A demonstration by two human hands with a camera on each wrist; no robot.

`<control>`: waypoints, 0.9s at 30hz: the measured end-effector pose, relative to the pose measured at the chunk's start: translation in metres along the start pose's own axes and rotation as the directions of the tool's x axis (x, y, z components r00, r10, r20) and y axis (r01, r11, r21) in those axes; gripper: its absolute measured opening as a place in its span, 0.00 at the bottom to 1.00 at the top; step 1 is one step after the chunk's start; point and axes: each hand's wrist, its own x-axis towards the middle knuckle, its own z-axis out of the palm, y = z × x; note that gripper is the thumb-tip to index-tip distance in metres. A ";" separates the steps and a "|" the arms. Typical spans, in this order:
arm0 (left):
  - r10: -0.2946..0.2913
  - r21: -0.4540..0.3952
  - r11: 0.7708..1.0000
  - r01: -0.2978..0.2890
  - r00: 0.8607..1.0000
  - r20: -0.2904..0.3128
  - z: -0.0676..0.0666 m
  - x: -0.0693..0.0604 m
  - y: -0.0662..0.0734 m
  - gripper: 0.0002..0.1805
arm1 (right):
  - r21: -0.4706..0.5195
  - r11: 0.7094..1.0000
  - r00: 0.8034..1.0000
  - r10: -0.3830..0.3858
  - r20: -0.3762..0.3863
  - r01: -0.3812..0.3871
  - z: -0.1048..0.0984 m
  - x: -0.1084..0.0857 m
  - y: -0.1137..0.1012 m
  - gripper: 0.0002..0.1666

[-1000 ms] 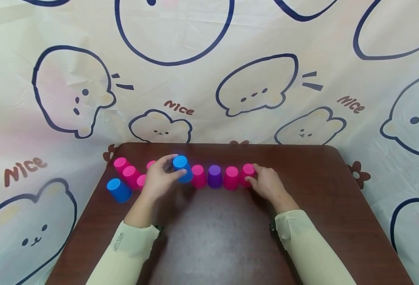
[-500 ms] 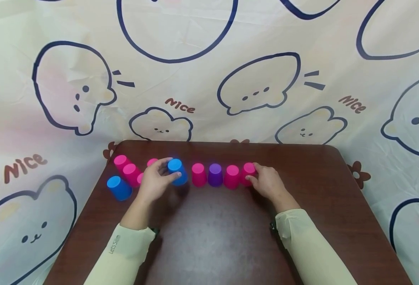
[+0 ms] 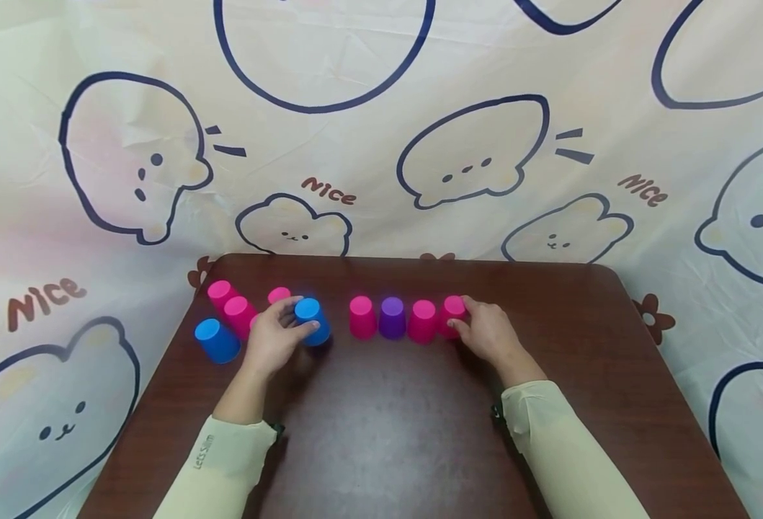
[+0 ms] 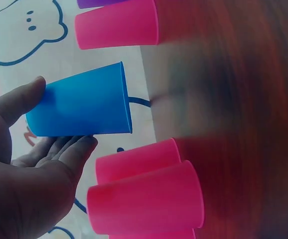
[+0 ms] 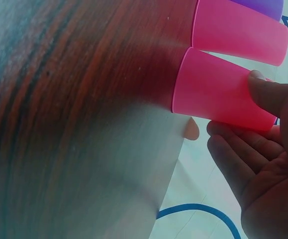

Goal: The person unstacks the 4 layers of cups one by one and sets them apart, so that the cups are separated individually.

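Observation:
With thumb and fingers around its sides, my left hand (image 3: 274,344) holds an upside-down blue cup (image 3: 313,322). The left wrist view shows this cup's rim (image 4: 126,99) raised off the table. My right hand (image 3: 490,337) grips an upside-down pink cup (image 3: 451,317) at the right end of a row; its rim (image 5: 180,82) is down on the table in the right wrist view. Leftward in that row stand another pink cup (image 3: 423,323), a purple cup (image 3: 392,318) and a further pink cup (image 3: 362,318). A gap separates the row from the held blue cup.
Left of my left hand stand a second blue cup (image 3: 217,342) and several pink cups (image 3: 240,315), one partly hidden by the hand. Behind it is another pink cup (image 3: 279,295). The brown table (image 3: 387,432) ends at a printed cloth backdrop (image 3: 368,158).
My left hand has moved left and slightly toward me with the blue cup, away from the row's leftmost pink cup. The right hand keeps its place on its pink cup.

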 end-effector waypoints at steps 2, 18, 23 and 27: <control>-0.006 0.001 1.000 0.006 1.000 -0.004 0.000 0.000 -0.002 0.43 | 0.003 1.000 1.000 0.006 0.001 -0.006 0.000 0.000 0.000 0.37; -0.050 0.039 0.998 0.050 0.999 -0.006 -0.004 0.006 -0.014 0.43 | -0.003 1.000 1.000 -0.011 -0.002 0.011 -0.001 0.001 0.001 0.37; -0.050 0.064 0.997 0.051 0.999 -0.022 -0.005 0.008 -0.017 0.43 | 0.004 1.000 1.000 0.001 0.002 -0.001 0.000 0.000 0.002 0.37; -0.041 0.090 0.995 0.045 0.998 -0.046 -0.004 0.009 -0.021 0.43 | 0.016 1.000 1.000 0.013 0.013 -0.013 0.000 0.001 0.002 0.37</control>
